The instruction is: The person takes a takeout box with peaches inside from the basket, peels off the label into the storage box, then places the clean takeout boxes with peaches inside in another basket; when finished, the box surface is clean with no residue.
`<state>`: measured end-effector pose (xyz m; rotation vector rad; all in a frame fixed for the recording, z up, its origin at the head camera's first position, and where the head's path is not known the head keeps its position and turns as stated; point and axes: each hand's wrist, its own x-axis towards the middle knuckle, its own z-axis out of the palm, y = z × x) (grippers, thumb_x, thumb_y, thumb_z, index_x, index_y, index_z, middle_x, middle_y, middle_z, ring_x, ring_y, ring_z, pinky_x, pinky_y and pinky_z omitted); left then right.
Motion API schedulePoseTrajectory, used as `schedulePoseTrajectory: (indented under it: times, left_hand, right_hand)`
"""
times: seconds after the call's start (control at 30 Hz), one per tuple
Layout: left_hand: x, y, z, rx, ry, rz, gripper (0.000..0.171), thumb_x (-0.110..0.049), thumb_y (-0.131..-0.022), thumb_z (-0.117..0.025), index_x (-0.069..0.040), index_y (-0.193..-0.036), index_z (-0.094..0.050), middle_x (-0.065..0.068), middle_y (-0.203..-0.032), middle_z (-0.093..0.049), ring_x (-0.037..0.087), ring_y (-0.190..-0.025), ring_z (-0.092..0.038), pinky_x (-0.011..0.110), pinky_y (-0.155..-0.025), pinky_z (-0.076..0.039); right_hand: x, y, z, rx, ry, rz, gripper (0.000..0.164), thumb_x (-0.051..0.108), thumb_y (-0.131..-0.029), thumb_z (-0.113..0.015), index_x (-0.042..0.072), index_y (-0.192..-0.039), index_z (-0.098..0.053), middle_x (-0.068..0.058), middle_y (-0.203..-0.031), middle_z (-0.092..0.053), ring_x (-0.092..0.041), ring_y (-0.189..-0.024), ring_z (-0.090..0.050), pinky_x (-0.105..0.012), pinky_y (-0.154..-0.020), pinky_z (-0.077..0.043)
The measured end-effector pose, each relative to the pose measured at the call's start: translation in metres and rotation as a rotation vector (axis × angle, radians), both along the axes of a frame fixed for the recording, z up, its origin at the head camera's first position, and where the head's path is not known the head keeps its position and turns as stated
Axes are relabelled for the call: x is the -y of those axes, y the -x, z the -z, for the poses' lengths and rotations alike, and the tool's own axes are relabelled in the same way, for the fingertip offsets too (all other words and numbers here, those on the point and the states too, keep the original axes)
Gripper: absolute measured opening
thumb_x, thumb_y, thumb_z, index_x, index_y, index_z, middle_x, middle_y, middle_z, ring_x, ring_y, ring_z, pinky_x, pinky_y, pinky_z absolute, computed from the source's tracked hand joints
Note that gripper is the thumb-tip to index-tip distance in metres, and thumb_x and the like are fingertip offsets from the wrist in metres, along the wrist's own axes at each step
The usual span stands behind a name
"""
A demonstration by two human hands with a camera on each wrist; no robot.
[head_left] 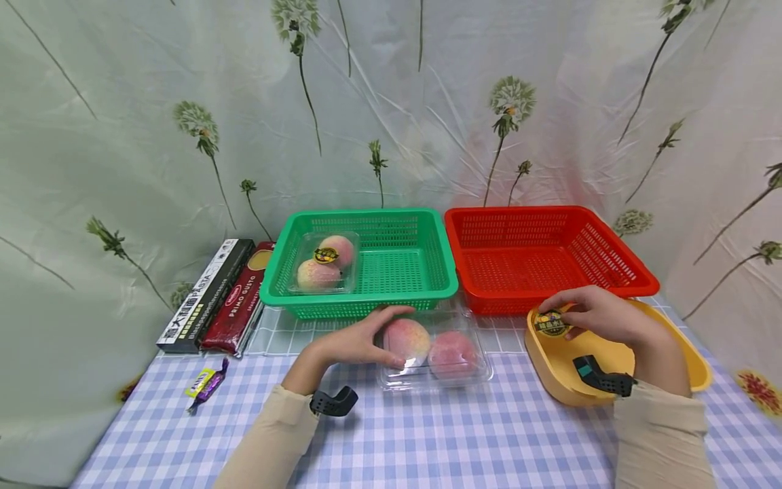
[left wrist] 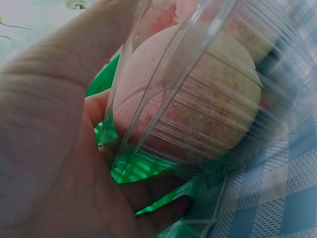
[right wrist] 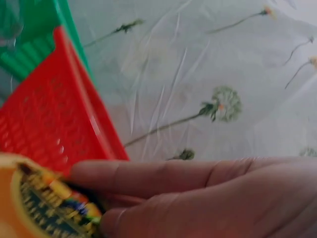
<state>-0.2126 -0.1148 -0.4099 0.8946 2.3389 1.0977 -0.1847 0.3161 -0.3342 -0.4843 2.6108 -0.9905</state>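
My left hand (head_left: 360,339) grips the left side of a clear plastic box (head_left: 480,375), thumb on the near side and fingers round the far side. Inside the box lie two peaches, a yellow-pink peach (left wrist: 198,94) at the left and a pinker peach (head_left: 453,354) at the right. The box rests on the checked cloth, in front of the green basket (head_left: 449,275). Between thumb and fingers, my right hand (head_left: 601,316) pinches a round black-and-gold sticker (head_left: 551,323) over the left end of a yellow basin (head_left: 546,380).
Another box of peaches (head_left: 318,275), with a similar sticker, sits in the green basket. A red basket (head_left: 544,299) stands to its right, behind the basin. At the left lie a black pasta box (head_left: 204,299), a dark red spaghetti pack (head_left: 238,302) and small wrapped sweets (head_left: 209,386).
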Motion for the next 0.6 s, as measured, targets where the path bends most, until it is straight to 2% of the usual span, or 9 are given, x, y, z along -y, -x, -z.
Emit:
schedulePoseTrajectory:
  times: [0.13, 0.23, 0.47, 0.6]
  left_hand:
    - [0.000, 0.000, 0.001, 0.003, 0.000, 0.003, 0.087, -0.038, -0.082, -0.080, -0.033, -0.155, -0.032, 0.005, -0.155, -0.034, 0.023, -0.141, -0.035, 0.050, -0.114, -0.034]
    - [0.000, 0.000, 0.001, 0.004, -0.003, 0.004, 0.087, -0.038, -0.082, -0.080, -0.033, -0.155, -0.032, 0.005, -0.155, -0.034, 0.022, -0.141, -0.035, 0.050, -0.114, -0.034]
    - [0.000, 0.000, 0.000, 0.005, 0.000, 0.005, 0.087, -0.038, -0.082, -0.080, -0.033, -0.155, -0.032, 0.005, -0.155, -0.035, 0.023, -0.140, -0.036, 0.050, -0.114, -0.034]
    - [0.000, 0.000, -0.002, 0.007, 0.007, 0.007, 0.087, -0.038, -0.083, -0.080, -0.033, -0.155, -0.031, 0.005, -0.155, -0.035, 0.023, -0.140, -0.037, 0.049, -0.114, -0.035]
  right_hand:
    - [-0.006, 0.004, 0.010, 0.143, 0.036, 0.017, 0.033, -0.001, -0.098, -0.048, -0.006, -0.127, -0.063, -0.028, -0.130, -0.060, -0.026, -0.105, -0.062, -0.033, -0.073, -0.061]
    - [-0.009, 0.006, 0.017, 0.187, 0.036, 0.034, 0.034, 0.000, -0.098, -0.048, -0.006, -0.128, -0.062, -0.028, -0.132, -0.059, -0.028, -0.110, -0.059, -0.036, -0.072, -0.062]
    - [-0.016, 0.010, 0.029, 0.235, 0.017, 0.067, 0.034, 0.005, -0.099, -0.051, -0.005, -0.130, -0.060, -0.030, -0.135, -0.056, -0.029, -0.111, -0.059, -0.042, -0.076, -0.061]
    - [-0.021, 0.010, 0.030, 0.197, -0.026, 0.059, 0.034, 0.008, -0.100, -0.053, -0.006, -0.130, -0.060, -0.029, -0.133, -0.058, -0.030, -0.111, -0.058, -0.043, -0.079, -0.061]
